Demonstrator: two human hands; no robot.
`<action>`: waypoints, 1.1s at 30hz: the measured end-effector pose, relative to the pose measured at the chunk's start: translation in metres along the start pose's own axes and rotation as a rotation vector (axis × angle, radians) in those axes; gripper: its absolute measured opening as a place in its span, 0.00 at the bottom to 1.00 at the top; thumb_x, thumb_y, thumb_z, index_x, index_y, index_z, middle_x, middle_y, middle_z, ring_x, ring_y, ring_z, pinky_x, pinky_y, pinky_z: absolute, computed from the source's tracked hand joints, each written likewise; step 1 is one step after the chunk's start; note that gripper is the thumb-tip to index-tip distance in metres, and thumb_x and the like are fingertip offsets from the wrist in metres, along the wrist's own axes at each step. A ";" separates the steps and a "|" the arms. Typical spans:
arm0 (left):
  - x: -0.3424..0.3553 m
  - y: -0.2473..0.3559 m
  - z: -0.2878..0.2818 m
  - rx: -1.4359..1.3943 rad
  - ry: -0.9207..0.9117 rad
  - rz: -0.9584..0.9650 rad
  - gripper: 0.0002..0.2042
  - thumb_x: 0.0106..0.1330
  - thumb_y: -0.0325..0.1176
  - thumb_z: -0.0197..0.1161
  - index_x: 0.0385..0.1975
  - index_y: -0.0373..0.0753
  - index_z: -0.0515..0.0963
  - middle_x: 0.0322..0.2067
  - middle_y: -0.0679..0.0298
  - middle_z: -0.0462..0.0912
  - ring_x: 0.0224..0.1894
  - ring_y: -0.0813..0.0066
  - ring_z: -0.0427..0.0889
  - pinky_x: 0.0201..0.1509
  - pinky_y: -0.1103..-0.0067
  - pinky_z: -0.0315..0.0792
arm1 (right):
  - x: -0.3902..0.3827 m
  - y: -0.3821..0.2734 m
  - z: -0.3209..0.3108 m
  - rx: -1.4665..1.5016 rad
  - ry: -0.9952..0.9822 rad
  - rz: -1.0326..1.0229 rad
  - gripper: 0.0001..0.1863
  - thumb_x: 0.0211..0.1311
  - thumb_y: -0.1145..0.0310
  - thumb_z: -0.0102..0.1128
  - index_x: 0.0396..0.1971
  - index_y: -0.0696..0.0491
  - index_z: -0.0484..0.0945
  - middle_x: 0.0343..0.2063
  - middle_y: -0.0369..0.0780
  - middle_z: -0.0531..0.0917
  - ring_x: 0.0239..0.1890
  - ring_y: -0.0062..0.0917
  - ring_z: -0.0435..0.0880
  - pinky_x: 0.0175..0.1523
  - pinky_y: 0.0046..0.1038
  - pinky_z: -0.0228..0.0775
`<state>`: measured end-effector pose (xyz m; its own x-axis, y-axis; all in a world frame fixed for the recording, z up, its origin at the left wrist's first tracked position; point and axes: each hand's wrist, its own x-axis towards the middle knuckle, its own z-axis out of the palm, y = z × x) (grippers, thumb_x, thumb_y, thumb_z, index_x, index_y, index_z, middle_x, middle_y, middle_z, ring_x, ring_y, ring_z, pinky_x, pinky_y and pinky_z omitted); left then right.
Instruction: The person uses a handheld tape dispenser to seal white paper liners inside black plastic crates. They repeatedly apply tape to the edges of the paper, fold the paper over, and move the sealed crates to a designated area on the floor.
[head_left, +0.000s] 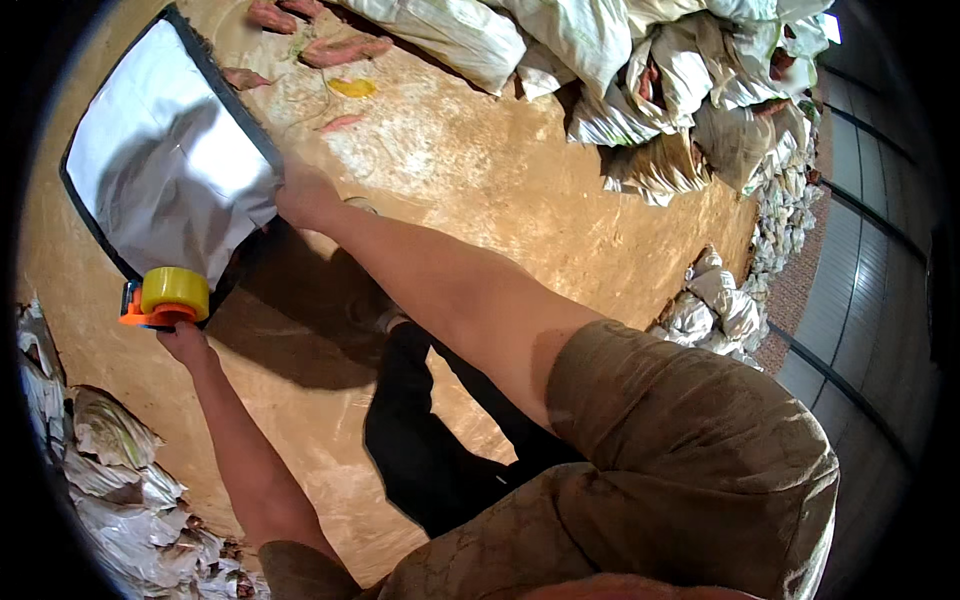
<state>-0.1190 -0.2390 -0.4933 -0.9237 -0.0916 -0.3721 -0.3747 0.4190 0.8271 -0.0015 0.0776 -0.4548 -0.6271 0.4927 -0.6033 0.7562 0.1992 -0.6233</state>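
Note:
A dark-rimmed rectangular container or frame (60,165) with a crumpled white sheet (160,170) across it is tilted at upper left. My right hand (305,200) is closed on its right edge. A tape dispenser (140,312) with an orange body and a yellow roll (175,292) sits at its near corner. My left hand (185,343) is closed just below the dispenser; whether it grips the dispenser, the edge or both I cannot tell exactly.
Several white sacks (455,45) are piled at top and right, some showing sweet potatoes. Loose sweet potatoes (340,52) lie on the dirt floor (460,180). More bags (110,440) line the left. A corrugated metal wall (850,250) runs along the right.

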 end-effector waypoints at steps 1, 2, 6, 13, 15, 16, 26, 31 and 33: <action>-0.025 -0.014 0.001 -0.006 0.053 0.019 0.23 0.69 0.28 0.56 0.62 0.26 0.66 0.55 0.53 0.77 0.53 0.64 0.79 0.59 0.71 0.73 | -0.009 0.009 -0.006 -0.045 -0.027 -0.003 0.17 0.62 0.68 0.53 0.48 0.60 0.67 0.45 0.58 0.80 0.51 0.51 0.80 0.56 0.43 0.71; -0.050 -0.029 0.002 0.016 0.151 0.019 0.22 0.69 0.28 0.57 0.61 0.26 0.67 0.54 0.53 0.78 0.53 0.63 0.79 0.58 0.70 0.74 | -0.018 0.019 -0.011 -0.092 -0.055 -0.008 0.17 0.62 0.68 0.53 0.48 0.60 0.67 0.45 0.58 0.80 0.51 0.51 0.80 0.57 0.43 0.71; -0.134 -0.050 0.008 0.098 0.103 0.000 0.22 0.69 0.31 0.58 0.59 0.26 0.68 0.53 0.52 0.78 0.53 0.63 0.79 0.58 0.71 0.73 | -0.058 0.081 -0.026 -0.101 -0.100 -0.071 0.20 0.61 0.69 0.55 0.50 0.62 0.67 0.46 0.58 0.80 0.52 0.50 0.80 0.57 0.42 0.72; -0.285 -0.116 0.033 0.065 0.282 -0.051 0.22 0.70 0.37 0.61 0.56 0.26 0.70 0.51 0.54 0.79 0.50 0.65 0.79 0.55 0.72 0.73 | -0.123 0.169 -0.066 -0.235 -0.173 -0.157 0.21 0.61 0.65 0.52 0.49 0.63 0.69 0.43 0.60 0.81 0.48 0.54 0.80 0.56 0.44 0.71; -0.337 -0.124 0.054 -0.118 0.252 0.013 0.22 0.71 0.40 0.60 0.55 0.26 0.72 0.48 0.54 0.80 0.49 0.64 0.80 0.54 0.72 0.74 | -0.133 0.197 -0.082 -0.308 -0.177 -0.257 0.18 0.60 0.68 0.53 0.46 0.63 0.67 0.41 0.60 0.81 0.48 0.51 0.81 0.55 0.46 0.72; -0.361 -0.140 0.063 -0.009 0.331 -0.024 0.23 0.71 0.41 0.61 0.54 0.26 0.73 0.48 0.54 0.80 0.48 0.65 0.80 0.53 0.72 0.74 | -0.141 0.214 -0.093 -0.313 -0.183 -0.251 0.19 0.60 0.68 0.53 0.47 0.63 0.67 0.41 0.59 0.82 0.47 0.52 0.82 0.55 0.46 0.72; -0.589 -0.184 0.151 -0.156 0.425 -0.142 0.22 0.70 0.34 0.60 0.59 0.28 0.68 0.52 0.55 0.77 0.53 0.68 0.77 0.57 0.71 0.73 | -0.228 0.374 -0.183 -0.319 -0.272 -0.251 0.23 0.62 0.62 0.56 0.51 0.62 0.68 0.40 0.58 0.82 0.47 0.53 0.81 0.54 0.46 0.72; -0.696 -0.246 0.212 0.047 0.548 -0.185 0.24 0.69 0.40 0.62 0.54 0.26 0.66 0.52 0.48 0.76 0.54 0.57 0.77 0.60 0.69 0.70 | -0.263 0.466 -0.235 -0.462 -0.229 -0.333 0.21 0.62 0.65 0.55 0.50 0.63 0.67 0.43 0.58 0.81 0.50 0.53 0.80 0.57 0.47 0.71; -0.745 -0.257 0.229 0.092 0.600 -0.247 0.24 0.69 0.40 0.62 0.54 0.27 0.66 0.53 0.49 0.76 0.55 0.57 0.76 0.61 0.69 0.69 | -0.275 0.491 -0.258 -0.494 -0.312 -0.378 0.20 0.61 0.65 0.54 0.49 0.61 0.67 0.41 0.58 0.81 0.47 0.54 0.80 0.55 0.48 0.71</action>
<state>0.6840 -0.0715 -0.5257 -0.7061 -0.6715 -0.2245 -0.5975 0.3948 0.6980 0.5908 0.2586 -0.4666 -0.8325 0.0615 -0.5506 0.4253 0.7079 -0.5639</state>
